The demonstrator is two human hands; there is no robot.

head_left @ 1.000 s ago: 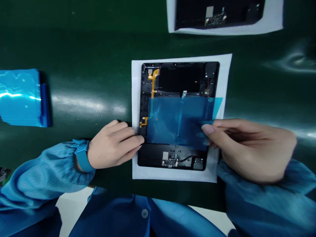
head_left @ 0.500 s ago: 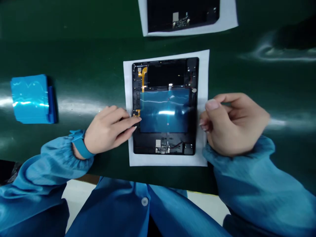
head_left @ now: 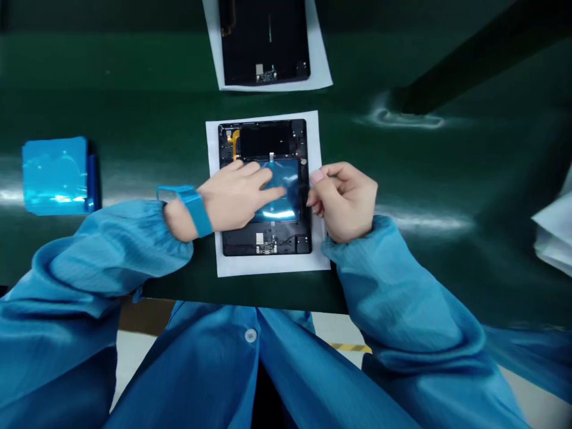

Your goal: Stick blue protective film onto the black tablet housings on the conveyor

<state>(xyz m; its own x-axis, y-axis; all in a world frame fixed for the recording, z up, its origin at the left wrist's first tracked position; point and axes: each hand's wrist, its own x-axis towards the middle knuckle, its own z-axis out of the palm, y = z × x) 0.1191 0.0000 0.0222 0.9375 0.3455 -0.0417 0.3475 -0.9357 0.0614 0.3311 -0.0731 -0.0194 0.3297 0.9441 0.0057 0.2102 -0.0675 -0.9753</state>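
An opened tablet (head_left: 241, 238) lies on a white sheet (head_left: 272, 266), its circuit boards and orange ribbon cable showing. A glossy blue film (head_left: 288, 205) covers the middle of the tablet. Across this film lies my left hand (head_left: 235, 196), palm down, with the fingers stretched out and the index finger pointing right. It hides the film's left part. My right hand (head_left: 346, 199) is beside the tablet's right edge, fingers curled and thumb pressed against them. Whether anything small is in that pinch, I cannot make out.
A stack of blue film pieces (head_left: 54, 176) lies at the left of the green table (head_left: 147, 119). Beyond my tablet, a second opened tablet (head_left: 250, 47) rests on white paper. White sheets (head_left: 556, 232) are at the right edge, and a dark bar (head_left: 465, 62) crosses the upper right.
My left hand has moved from the film's left edge to lie over its middle. My right hand remains curled by the tablet's right side. The camera view has shifted.
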